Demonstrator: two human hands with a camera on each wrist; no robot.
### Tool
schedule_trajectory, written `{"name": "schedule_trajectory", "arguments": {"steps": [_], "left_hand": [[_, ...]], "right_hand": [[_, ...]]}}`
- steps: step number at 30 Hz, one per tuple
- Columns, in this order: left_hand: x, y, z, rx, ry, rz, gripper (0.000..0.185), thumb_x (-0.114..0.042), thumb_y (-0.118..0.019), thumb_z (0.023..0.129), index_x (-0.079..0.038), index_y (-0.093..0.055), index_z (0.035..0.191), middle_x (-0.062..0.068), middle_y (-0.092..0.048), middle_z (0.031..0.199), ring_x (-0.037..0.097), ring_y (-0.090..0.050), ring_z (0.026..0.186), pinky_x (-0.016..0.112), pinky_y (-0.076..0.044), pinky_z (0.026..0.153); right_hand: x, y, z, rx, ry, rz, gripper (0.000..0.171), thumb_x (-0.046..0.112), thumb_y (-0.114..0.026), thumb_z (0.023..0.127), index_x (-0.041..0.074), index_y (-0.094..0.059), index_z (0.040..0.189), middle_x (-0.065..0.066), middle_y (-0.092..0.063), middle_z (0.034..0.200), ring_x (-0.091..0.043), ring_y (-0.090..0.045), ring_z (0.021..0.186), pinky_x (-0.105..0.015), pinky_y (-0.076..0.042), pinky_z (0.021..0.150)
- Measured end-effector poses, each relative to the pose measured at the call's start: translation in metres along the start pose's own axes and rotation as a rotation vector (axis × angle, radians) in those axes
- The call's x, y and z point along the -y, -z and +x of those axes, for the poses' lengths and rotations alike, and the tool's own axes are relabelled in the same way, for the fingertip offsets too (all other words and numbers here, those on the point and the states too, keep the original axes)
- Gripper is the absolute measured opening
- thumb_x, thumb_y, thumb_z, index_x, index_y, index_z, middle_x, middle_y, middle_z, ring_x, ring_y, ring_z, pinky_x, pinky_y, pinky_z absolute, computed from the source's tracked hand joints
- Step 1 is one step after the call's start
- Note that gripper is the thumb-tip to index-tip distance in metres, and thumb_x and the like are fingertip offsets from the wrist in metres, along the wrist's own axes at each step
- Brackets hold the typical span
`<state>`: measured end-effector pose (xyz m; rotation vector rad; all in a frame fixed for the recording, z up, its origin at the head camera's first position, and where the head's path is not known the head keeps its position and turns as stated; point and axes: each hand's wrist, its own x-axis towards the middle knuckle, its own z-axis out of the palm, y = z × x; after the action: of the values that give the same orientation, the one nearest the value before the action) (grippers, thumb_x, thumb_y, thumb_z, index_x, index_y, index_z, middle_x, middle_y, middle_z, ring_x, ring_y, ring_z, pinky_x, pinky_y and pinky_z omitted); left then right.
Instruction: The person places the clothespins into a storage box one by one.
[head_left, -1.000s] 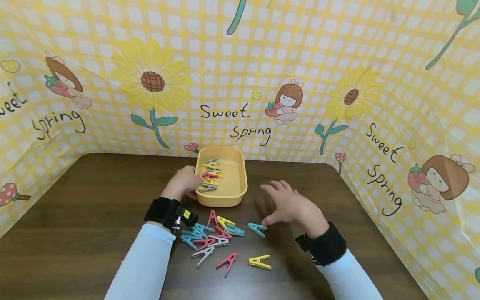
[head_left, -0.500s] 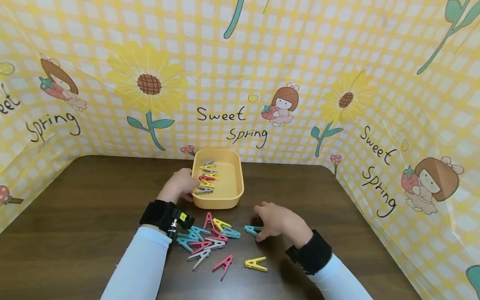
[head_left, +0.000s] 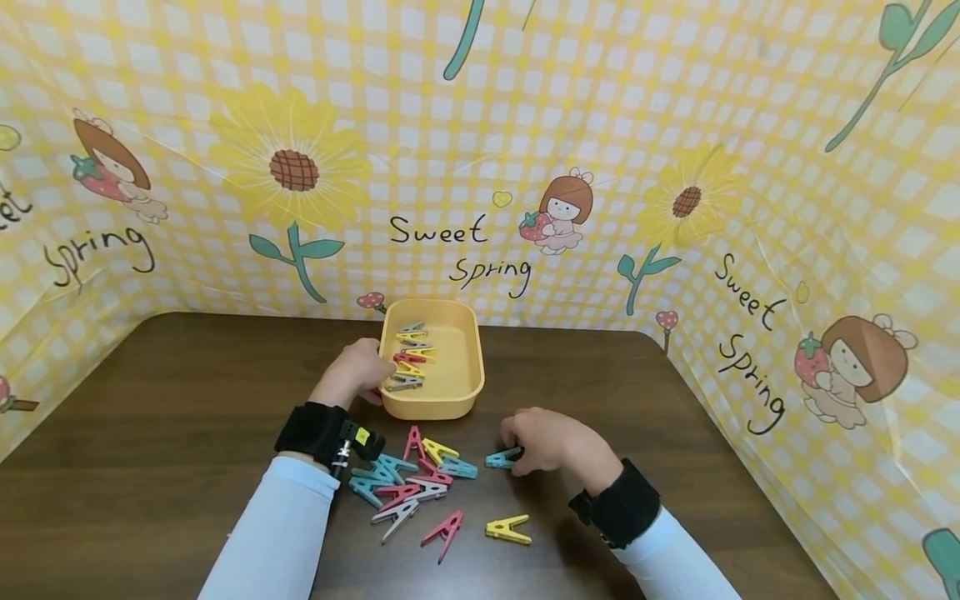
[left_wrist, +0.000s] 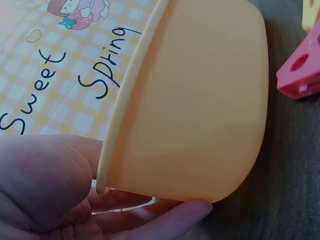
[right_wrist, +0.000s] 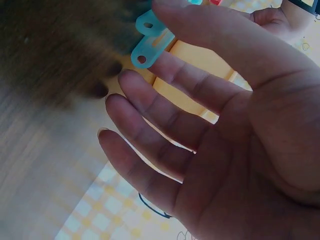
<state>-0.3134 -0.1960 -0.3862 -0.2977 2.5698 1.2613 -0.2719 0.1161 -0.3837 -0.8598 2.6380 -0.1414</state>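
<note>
My left hand (head_left: 354, 368) grips the left wall of a yellow plastic bin (head_left: 457, 358). In the left wrist view its fingers lie along the outside of the bin wall (left_wrist: 195, 100), with the thumb over the rim. A row of grey, yellow and red clothespins (head_left: 409, 357) lies along the bin's left side. To the right, my right hand (head_left: 551, 439) pinches a blue clothespin (head_left: 497, 459) at the table, thumb against index finger. Seen from the right wrist, the handle ends of this clothespin (right_wrist: 154, 50) poke out between those two fingertips; the other fingers are loosely extended.
Blue, red, yellow and grey clothespins (head_left: 388, 471) are heaped in front of the bin. A red clothespin (head_left: 444, 530) and a yellow clothespin (head_left: 508, 529) lie apart, nearer the front. A yellow checked cloth (head_left: 450, 158) hangs behind the brown table (head_left: 187, 417).
My right hand has come down and left onto the blue clothespin, and its thumb and index finger have closed on it. The left hand stays on the bin. The head view has shifted slightly.
</note>
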Motion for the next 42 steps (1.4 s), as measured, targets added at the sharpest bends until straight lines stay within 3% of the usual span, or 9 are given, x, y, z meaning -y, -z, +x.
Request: {"name": "schedule_trajectory", "arguments": {"steps": [14,22,30,42], "left_hand": [[0.001,-0.001,0.002,-0.004,0.007,-0.004,0.05,-0.013,-0.053,0.11,0.009,-0.043,0.154,0.031,-0.063,0.134,0.031,-0.076,0.098,0.038,-0.07,0.074],[0.003,0.0,0.002,0.003,0.008,-0.014,0.051,-0.014,-0.052,0.111,0.009,-0.041,0.155,0.031,-0.063,0.135,0.031,-0.075,0.099,0.038,-0.07,0.074],[0.001,0.001,0.004,0.01,0.005,-0.017,0.05,-0.014,-0.052,0.111,0.008,-0.042,0.154,0.03,-0.063,0.135,0.031,-0.075,0.099,0.037,-0.07,0.073],[-0.002,0.001,-0.002,0.014,0.01,-0.004,0.051,-0.014,-0.052,0.111,0.009,-0.041,0.155,0.031,-0.062,0.135,0.032,-0.075,0.099,0.038,-0.07,0.076]], "right_hand": [[0.001,-0.001,0.002,0.014,0.04,0.005,0.015,0.01,-0.086,0.092,0.013,-0.071,0.091,0.003,-0.062,0.086,-0.012,-0.054,0.078,-0.025,-0.045,0.067],[-0.01,0.003,0.002,0.0,0.06,0.027,0.013,0.011,-0.084,0.093,0.015,-0.073,0.093,0.004,-0.065,0.086,-0.012,-0.057,0.077,-0.027,-0.05,0.069],[-0.023,0.024,-0.008,-0.113,0.14,0.082,0.006,0.009,-0.081,0.094,0.011,-0.076,0.095,0.001,-0.07,0.089,-0.011,-0.057,0.077,-0.027,-0.052,0.071],[-0.031,0.043,-0.02,-0.294,0.167,0.091,0.008,0.011,-0.078,0.098,0.007,-0.078,0.104,-0.002,-0.073,0.093,-0.009,-0.058,0.078,-0.024,-0.053,0.071]]}}
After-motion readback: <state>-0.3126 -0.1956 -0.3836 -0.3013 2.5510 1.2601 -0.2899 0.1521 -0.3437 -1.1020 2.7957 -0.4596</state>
